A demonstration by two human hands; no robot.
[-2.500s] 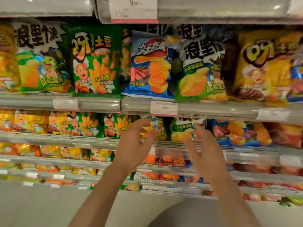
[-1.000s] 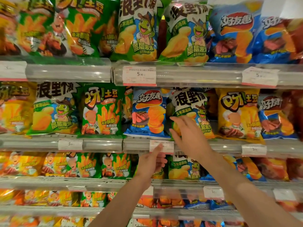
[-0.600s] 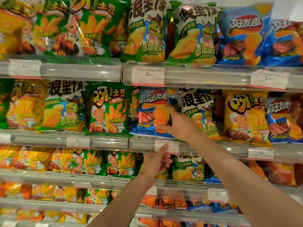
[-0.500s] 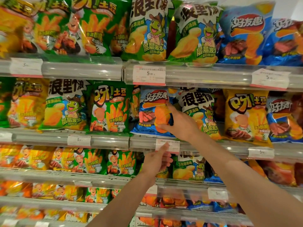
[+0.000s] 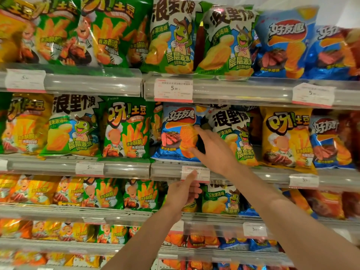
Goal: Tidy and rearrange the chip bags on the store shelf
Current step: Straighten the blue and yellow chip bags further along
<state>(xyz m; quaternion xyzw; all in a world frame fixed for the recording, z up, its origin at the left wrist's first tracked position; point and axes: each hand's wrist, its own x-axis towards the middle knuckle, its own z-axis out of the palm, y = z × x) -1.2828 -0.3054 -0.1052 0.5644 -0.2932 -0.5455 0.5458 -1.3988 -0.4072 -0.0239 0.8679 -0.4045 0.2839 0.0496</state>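
Observation:
A blue chip bag (image 5: 173,131) stands on the second shelf (image 5: 120,169), between a green fries bag (image 5: 126,131) and a white-and-green frog bag (image 5: 236,133). My right hand (image 5: 212,151) grips the blue bag's right edge, thumb on its front and fingers behind. My left hand (image 5: 183,193) is raised below that shelf with its fingers loosely curled. Its index fingertip touches the price tag (image 5: 195,173) on the shelf rail, and it holds nothing.
Rows of chip bags fill the shelf above (image 5: 253,88) and the lower shelves (image 5: 97,213). A yellow bag (image 5: 286,137) and another blue bag (image 5: 329,141) stand to the right on the second shelf. Clear plastic rails with price tags front each shelf.
My right hand has moved left from the frog bag onto the blue bag and taken hold of its right edge. My left hand has stayed at the price tag.

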